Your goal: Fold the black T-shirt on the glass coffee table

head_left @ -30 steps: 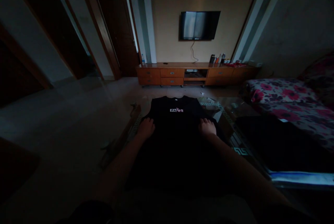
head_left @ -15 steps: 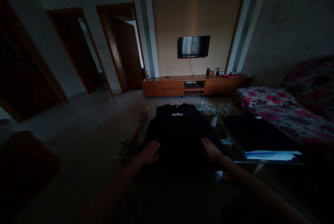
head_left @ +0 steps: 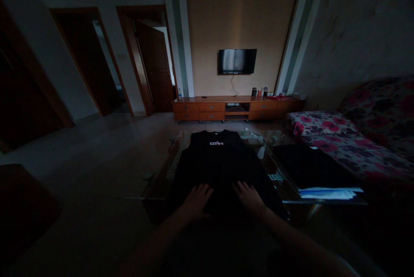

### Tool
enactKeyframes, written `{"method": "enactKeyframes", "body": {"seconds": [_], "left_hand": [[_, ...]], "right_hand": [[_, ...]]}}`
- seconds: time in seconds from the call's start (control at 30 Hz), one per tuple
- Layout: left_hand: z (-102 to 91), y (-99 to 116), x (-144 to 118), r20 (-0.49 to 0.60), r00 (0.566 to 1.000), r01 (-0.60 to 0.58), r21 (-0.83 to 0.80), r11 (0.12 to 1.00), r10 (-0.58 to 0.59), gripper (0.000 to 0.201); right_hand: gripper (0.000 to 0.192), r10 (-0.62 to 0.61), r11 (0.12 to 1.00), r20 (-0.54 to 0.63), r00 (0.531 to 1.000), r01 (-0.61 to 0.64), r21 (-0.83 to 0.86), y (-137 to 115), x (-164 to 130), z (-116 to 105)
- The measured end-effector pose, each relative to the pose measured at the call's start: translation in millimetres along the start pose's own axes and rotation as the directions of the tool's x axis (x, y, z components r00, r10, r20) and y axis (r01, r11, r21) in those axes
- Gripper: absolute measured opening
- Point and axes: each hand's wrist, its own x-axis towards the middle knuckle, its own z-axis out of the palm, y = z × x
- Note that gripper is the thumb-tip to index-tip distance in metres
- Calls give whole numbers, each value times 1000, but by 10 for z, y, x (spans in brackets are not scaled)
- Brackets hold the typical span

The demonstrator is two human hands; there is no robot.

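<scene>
Home living room, wall television (head_left: 237, 61), wooden media cabinet (head_left: 237, 108), floral sofa (head_left: 349, 139)

Two bare forearms, left hand (head_left: 197, 201), right hand (head_left: 249, 197), no sleeves visible

Two hands, the left hand (head_left: 198, 201) and the right hand (head_left: 248, 196), are counted. One black sleeveless shirt (head_left: 218, 163) is seen. One wall-mounted television (head_left: 237, 61) and two doorways are counted

Glass table (head_left: 274, 178): black shirt (head_left: 220, 160), papers (head_left: 328, 192).
</scene>
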Motion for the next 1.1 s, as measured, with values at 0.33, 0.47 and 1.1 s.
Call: {"method": "enactKeyframes", "body": {"seconds": [0.33,0.47,1.1], "left_hand": [[224,387,327,-28,999,-40,49,998,41,96],[172,432,335,-62,998,7,12,1000,-6,91],[-472,206,147,-223,939,246,-93,965,-261,22]], "right_hand": [[43,-11,985,93,996,-6,175,-20,-7,-334],[32,63,923,66,996,-84,376,44,-48,-482],[58,145,860,-33,989,-109,499,213,-2,-453]]}}
